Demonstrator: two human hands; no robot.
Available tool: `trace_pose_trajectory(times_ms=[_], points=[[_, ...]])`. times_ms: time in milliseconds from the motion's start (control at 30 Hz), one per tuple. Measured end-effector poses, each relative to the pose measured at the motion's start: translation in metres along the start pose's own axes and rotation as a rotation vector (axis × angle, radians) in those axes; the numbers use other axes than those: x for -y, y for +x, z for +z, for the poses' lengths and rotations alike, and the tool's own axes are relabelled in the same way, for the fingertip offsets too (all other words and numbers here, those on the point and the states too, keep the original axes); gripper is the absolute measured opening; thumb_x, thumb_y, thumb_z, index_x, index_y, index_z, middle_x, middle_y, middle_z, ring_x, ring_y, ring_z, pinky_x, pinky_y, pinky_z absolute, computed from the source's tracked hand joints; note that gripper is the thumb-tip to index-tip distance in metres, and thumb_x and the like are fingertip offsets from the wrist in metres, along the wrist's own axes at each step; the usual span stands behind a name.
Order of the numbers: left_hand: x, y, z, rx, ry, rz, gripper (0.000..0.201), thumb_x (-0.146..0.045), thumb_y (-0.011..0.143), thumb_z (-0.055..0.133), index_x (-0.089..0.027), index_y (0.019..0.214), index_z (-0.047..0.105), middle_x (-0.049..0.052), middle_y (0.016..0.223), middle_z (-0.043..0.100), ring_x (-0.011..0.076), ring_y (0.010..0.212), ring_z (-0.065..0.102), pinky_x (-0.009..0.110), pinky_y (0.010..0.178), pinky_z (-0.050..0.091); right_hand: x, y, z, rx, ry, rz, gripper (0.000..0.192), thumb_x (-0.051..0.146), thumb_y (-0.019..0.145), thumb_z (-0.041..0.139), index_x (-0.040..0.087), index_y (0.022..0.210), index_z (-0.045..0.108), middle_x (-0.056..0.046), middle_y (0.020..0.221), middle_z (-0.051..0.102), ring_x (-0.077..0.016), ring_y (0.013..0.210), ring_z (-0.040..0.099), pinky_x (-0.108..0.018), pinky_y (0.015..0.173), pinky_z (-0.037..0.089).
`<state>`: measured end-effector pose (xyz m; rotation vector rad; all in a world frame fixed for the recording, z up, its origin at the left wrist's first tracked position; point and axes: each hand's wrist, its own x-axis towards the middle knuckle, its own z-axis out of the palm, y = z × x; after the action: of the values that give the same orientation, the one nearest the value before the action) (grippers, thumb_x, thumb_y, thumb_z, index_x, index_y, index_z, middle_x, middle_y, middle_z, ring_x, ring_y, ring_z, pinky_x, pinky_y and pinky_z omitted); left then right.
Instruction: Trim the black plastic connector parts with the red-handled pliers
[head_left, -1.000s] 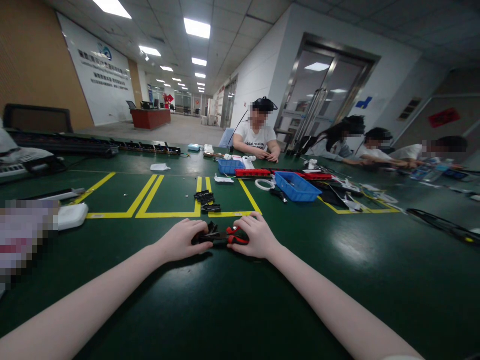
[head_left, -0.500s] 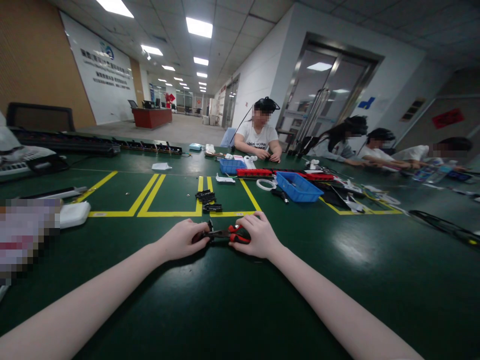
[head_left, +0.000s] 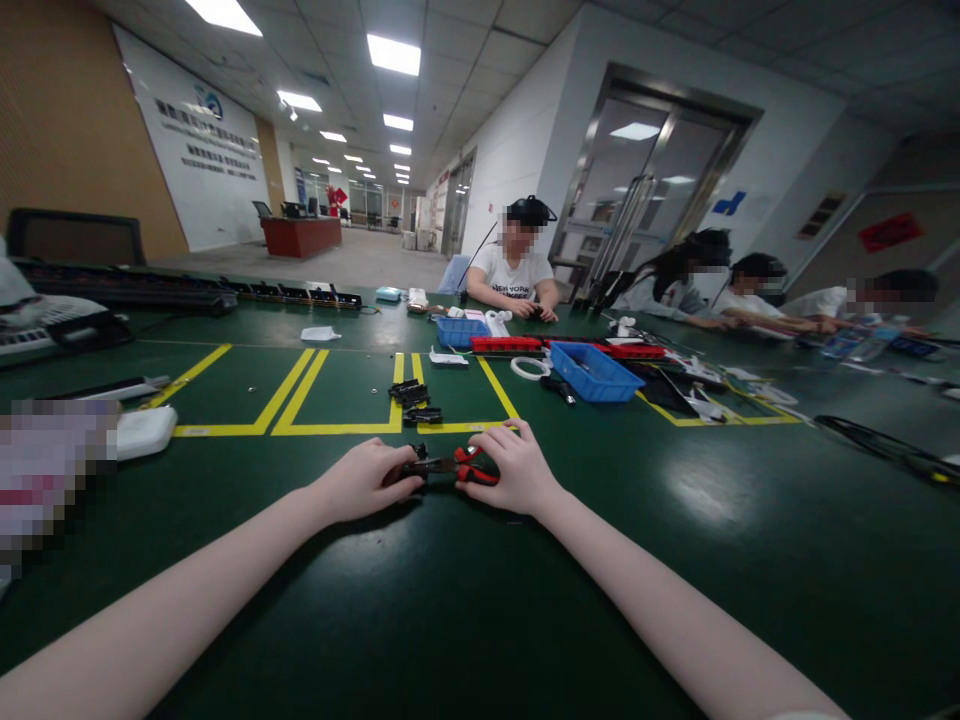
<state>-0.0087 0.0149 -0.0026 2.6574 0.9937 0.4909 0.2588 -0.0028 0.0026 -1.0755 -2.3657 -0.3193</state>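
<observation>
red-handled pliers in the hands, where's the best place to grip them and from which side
Grip the red-handled pliers by the red handles, coming from the right: the handles point that way, under the right hand, while the dark metal nose points left at the small black part by the left hand.

- Your pliers [head_left: 459, 467] have red-and-black handles and dark metal jaws.
- Your counter [head_left: 465, 590] is dark green, marked with yellow tape lines [head_left: 330, 428].
- Ahead of you, the small clips [head_left: 417, 402] are black.
- The two bins [head_left: 592, 372] are blue.
</observation>
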Motion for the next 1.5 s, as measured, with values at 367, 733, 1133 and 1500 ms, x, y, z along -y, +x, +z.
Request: trace_pose_trajectory(times_ms=[367, 733, 1133, 1500], points=[[0.0006, -0.0001, 0.0019, -0.015, 0.006, -0.012, 0.027, -0.047, 0.089, 0.056, -0.020, 0.093, 0.058, -0.002, 0.065, 0.057, 0.0170, 0.061, 0.054, 0.029, 0.065, 0.037, 0.0006, 0.0009, -0.0006, 0.082, 0.000, -0.028, 0.043, 0.054, 0.076, 0.066, 0.019, 0.100, 0.060, -0.010, 0.099, 0.068, -0.0257, 0.094, 0.062, -0.045, 0.097, 0.033], [0.0013, -0.0011, 0.0014, -0.125, 0.052, 0.066, 0.021, -0.040, 0.086, 0.061, -0.020, 0.090, 0.061, 0.004, 0.095, 0.063, 0.0208, 0.085, 0.058, 0.035, 0.079, 0.041, -0.0011, 0.0015, 0.0026, 0.118, 0.037, 0.018, 0.042, 0.054, 0.074, 0.067, 0.018, 0.094, 0.060, -0.007, 0.088, 0.067, -0.0224, 0.083, 0.061, -0.041, 0.088, 0.036], [0.0041, -0.0010, 0.0018, -0.089, -0.169, 0.046, 0.022, -0.037, 0.084, 0.065, -0.021, 0.098, 0.061, 0.009, 0.138, 0.050, 0.0289, 0.123, 0.051, 0.046, 0.102, 0.042, -0.0024, 0.0026, 0.0027, 0.162, 0.060, 0.045, 0.041, 0.055, 0.075, 0.067, 0.019, 0.093, 0.059, -0.005, 0.086, 0.067, -0.0207, 0.080, 0.061, -0.040, 0.089, 0.036], [0.0073, 0.0004, 0.0045, -0.044, -0.248, 0.008, 0.027, -0.040, 0.083, 0.066, -0.021, 0.102, 0.061, 0.011, 0.138, 0.053, 0.0298, 0.119, 0.056, 0.046, 0.100, 0.046, -0.0004, 0.0002, 0.0006, 0.042, 0.008, -0.002, 0.045, 0.054, 0.076, 0.066, 0.020, 0.104, 0.060, -0.010, 0.105, 0.068, -0.0259, 0.097, 0.061, -0.046, 0.099, 0.031]])
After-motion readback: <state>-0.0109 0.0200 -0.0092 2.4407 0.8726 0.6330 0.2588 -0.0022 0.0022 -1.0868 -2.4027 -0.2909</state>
